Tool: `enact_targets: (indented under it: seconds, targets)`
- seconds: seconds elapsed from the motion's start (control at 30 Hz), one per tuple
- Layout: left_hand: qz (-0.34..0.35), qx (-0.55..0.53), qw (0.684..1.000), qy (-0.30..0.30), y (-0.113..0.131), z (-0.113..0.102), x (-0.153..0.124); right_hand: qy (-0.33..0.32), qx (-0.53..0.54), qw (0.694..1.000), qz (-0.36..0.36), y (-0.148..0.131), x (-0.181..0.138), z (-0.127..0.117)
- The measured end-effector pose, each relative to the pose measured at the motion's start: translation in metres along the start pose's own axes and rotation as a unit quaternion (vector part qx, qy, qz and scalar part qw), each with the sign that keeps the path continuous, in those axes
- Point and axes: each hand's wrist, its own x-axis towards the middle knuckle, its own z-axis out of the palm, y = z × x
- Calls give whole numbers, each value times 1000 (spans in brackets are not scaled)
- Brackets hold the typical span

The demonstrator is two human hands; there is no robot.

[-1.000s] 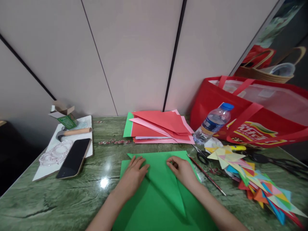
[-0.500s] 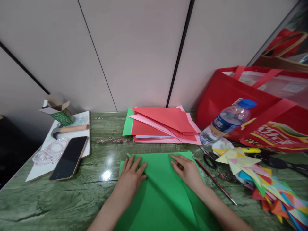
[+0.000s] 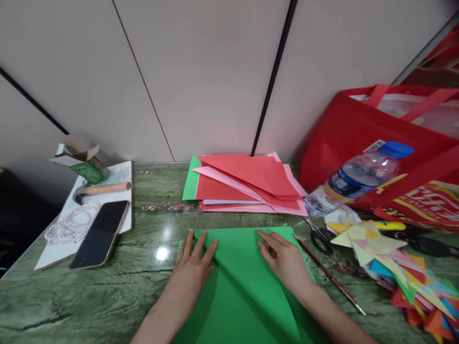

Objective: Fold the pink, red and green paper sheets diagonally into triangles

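Green paper (image 3: 244, 286) lies in front of me on the table, one sheet over another, its upper part bent over with the far edge roughly straight. Spread fingers of my left hand (image 3: 193, 263) press near the far left corner. My right hand (image 3: 283, 258) rests near the far right corner, index finger stretched along the paper and the other fingers partly bent. Neither hand grips anything that I can see. Just right of the paper lie a thin red pencil or brush (image 3: 330, 274) and scissors with black handles (image 3: 322, 239).
Behind the paper is a stack of red and pink sheets (image 3: 247, 184). To the left are a phone (image 3: 101, 234), beads (image 3: 73, 224), a wooden-handled tool (image 3: 103, 189) and a small box (image 3: 89, 168). On the right stand a bottle (image 3: 358, 179), red bag (image 3: 333, 134) and folded paper pieces (image 3: 401, 267).
The view has shifted slightly, so the bottle and bag appear farther right. My hands stay on the green paper in nearly the same places.
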Motion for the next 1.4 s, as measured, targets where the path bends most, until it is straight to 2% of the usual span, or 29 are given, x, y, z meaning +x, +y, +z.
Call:
enact_targets:
  seconds: [0.33, 0.73, 1.07, 1.4]
  targets:
    - [1, -33, 999, 16, -2, -2, -3, 0, -36, 999, -8, 4, -2, 0]
    - [-8, -18, 1000, 9, 0, 3, -4, -3, 0, 1000, -5, 6, 0, -2]
    - [-18, 19, 1000, -11, 3, -10, -3, 12, 29, 999, -11, 8, 1, -2]
    - [16, 52, 998, -11, 5, -19, -1, 13, 66, 998, 4, 12, 0, -2]
